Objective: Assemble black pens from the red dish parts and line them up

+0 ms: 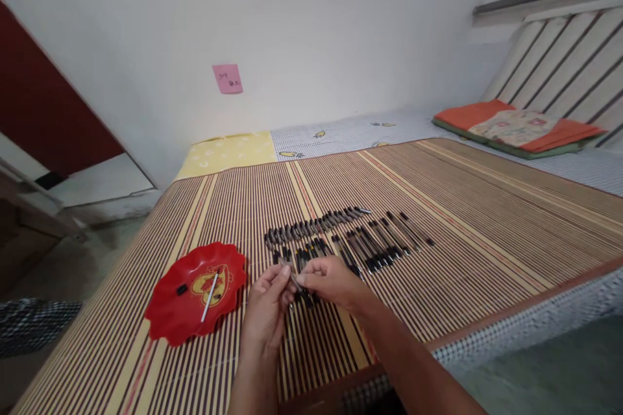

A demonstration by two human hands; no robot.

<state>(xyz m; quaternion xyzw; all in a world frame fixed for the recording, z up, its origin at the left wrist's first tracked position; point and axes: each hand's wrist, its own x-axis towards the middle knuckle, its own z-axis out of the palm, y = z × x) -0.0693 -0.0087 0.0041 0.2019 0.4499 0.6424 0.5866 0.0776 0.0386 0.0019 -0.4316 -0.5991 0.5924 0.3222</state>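
Note:
My left hand (pixel 267 305) and my right hand (pixel 331 282) meet over a striped bamboo mat (pixel 462 233) on a bed. Both pinch a thin pen part (pixel 292 277) between their fingertips. Just beyond them lie rows of several dark pens (pixel 370 243) and a row of several pen caps (pixel 311 227). A red scalloped plate (pixel 165 318) sits to the left of my left hand, with a white refill (pixel 210 296) and a small black piece (pixel 182 289) in it.
An orange and patterned cushion (pixel 516 126) lies at the far right of the bed. A pink sticky note (pixel 227 78) is on the white wall. The bed's front edge runs near my forearms; floor lies to the left and right.

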